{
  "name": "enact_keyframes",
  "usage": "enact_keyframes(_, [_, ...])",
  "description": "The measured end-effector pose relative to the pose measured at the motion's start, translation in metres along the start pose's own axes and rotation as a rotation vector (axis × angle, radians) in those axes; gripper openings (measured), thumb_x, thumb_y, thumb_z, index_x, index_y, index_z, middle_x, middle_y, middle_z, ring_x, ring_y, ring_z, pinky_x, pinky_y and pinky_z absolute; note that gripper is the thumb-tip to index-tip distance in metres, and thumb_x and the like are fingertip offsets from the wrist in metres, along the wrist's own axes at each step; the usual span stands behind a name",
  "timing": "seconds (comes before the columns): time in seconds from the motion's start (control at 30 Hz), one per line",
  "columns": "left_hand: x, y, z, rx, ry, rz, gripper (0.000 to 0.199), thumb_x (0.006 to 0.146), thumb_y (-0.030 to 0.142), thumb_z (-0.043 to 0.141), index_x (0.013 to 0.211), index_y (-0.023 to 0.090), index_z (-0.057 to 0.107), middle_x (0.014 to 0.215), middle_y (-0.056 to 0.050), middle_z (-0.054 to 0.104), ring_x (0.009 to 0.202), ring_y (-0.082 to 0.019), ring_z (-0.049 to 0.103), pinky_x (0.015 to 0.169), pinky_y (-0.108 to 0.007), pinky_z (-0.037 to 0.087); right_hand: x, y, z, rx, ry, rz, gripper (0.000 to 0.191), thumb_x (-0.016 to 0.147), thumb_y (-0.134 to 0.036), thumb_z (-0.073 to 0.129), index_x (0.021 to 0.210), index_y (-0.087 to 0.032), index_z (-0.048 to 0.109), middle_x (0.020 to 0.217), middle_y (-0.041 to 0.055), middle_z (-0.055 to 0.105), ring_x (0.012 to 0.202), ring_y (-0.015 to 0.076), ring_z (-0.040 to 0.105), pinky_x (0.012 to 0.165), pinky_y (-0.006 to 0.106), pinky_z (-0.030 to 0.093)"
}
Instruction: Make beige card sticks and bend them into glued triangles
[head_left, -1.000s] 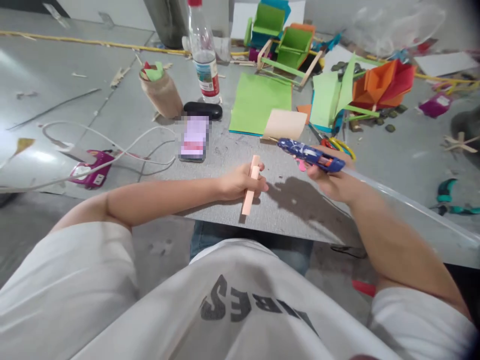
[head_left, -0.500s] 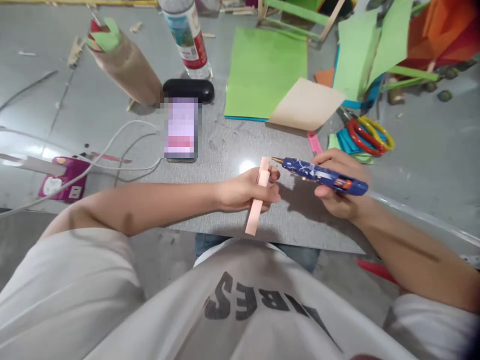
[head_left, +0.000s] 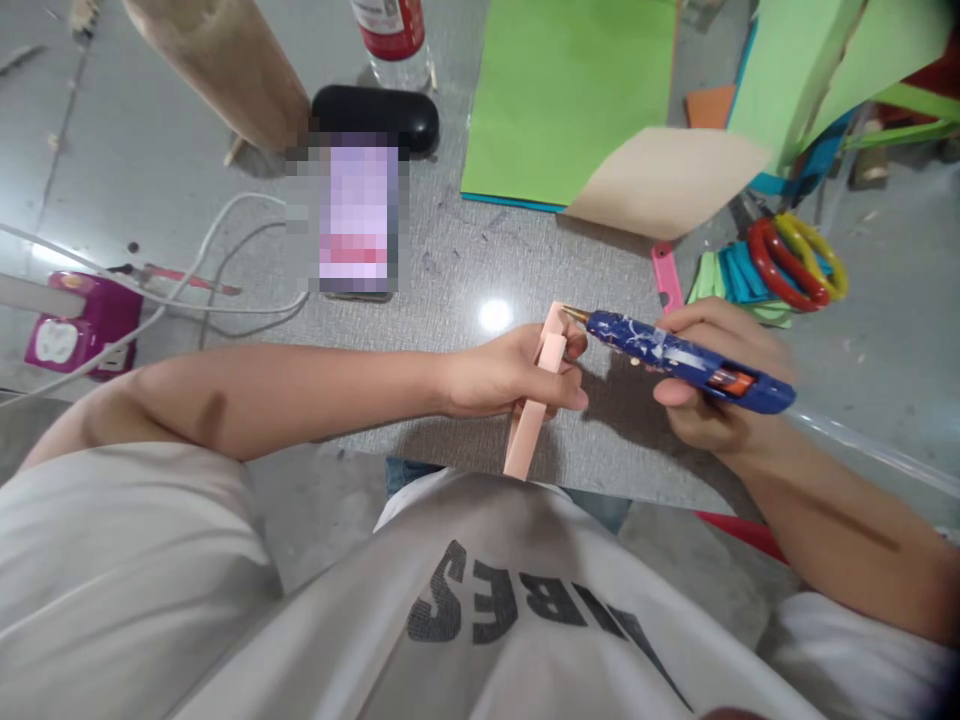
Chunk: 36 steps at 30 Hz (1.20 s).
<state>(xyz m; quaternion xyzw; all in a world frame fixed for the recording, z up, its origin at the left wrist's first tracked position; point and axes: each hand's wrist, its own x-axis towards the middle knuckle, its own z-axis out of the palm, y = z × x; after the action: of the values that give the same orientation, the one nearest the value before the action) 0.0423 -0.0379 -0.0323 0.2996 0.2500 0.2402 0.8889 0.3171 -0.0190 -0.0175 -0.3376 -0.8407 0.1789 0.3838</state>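
Observation:
My left hand (head_left: 517, 372) is closed on a pale pink folded paper strip (head_left: 531, 428), pinched under the thumb near the table's front edge. The strip's lower end hangs toward my shirt, and its folded upper end sticks up past my fingers. My right hand (head_left: 712, 375) grips a blue glue gun (head_left: 686, 362) spotted with white marks. Its brass nozzle points left and sits at the upper end of the strip; whether it touches the paper I cannot tell. A clear glue stick (head_left: 870, 447) appears to trail from the gun's rear.
Green paper sheets (head_left: 570, 90) with a beige sheet (head_left: 667, 180) lie ahead. Red-and-yellow-handled scissors (head_left: 787, 265) rest at right beside a pink cutter (head_left: 665, 275). At left are a blurred phone (head_left: 356, 215), black case (head_left: 375, 120), bottle (head_left: 394, 30), white cable (head_left: 202, 255) and purple power socket (head_left: 90, 320).
The view has shifted closer and lower over the table. The glue gun's nozzle has come nearer to the strip's upper end, and the strip has tilted slightly, showing its fold.

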Motion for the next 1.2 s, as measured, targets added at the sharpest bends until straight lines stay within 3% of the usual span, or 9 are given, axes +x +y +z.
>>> enact_keyframes(0.3, [0.0,0.0,0.001,0.014,0.004,0.009,0.07,0.077,0.027,0.113,0.102,0.029,0.047,0.068,0.013,0.054,0.055,-0.008,0.045,0.056,-0.027,0.028,0.0,0.004,0.0,-0.022,-0.012,-0.039,0.061,0.112,-0.08,0.079,0.087,-0.025,0.07,0.091,0.0064,0.077,0.07,0.0203,0.068,0.061,0.038,0.047])
enact_keyframes(0.77, [0.0,-0.002,-0.001,0.028,-0.022,0.023,0.067,0.081,0.029,0.11,0.102,0.029,0.046,0.069,0.013,0.053,0.057,-0.008,0.046,0.06,-0.027,0.037,-0.003,0.006,-0.002,-0.067,0.013,-0.05,0.065,0.112,-0.083,0.077,0.085,-0.025,0.069,0.089,0.0061,0.077,0.069,0.0203,0.067,0.06,0.04,0.045])
enact_keyframes(0.97, [-0.004,0.001,-0.002,0.163,-0.048,0.071,0.057,0.086,0.026,0.104,0.103,0.028,0.05,0.069,0.012,0.058,0.058,-0.008,0.049,0.061,-0.026,0.04,-0.002,0.005,-0.003,-0.079,-0.007,-0.072,0.057,0.111,-0.077,0.082,0.088,-0.027,0.068,0.09,0.0078,0.076,0.074,0.0244,0.071,0.063,0.042,0.049])
enact_keyframes(1.1, [-0.007,0.003,-0.003,0.231,-0.044,0.084,0.055,0.085,0.024,0.103,0.102,0.028,0.05,0.069,0.012,0.059,0.059,-0.008,0.05,0.062,-0.026,0.043,-0.006,0.007,-0.02,-0.161,0.032,-0.069,0.056,0.109,-0.079,0.082,0.09,-0.027,0.075,0.095,0.0096,0.081,0.074,0.0262,0.074,0.067,0.044,0.052])
enact_keyframes(1.2, [-0.008,0.001,-0.003,0.213,-0.034,0.112,0.06,0.083,0.027,0.107,0.1,0.028,0.049,0.069,0.011,0.06,0.058,-0.008,0.051,0.061,-0.026,0.044,-0.021,0.027,-0.054,-0.325,0.119,0.092,0.064,0.104,-0.091,0.079,0.101,-0.028,0.087,0.11,0.0148,0.087,0.1,0.0379,0.085,0.092,0.054,0.059])
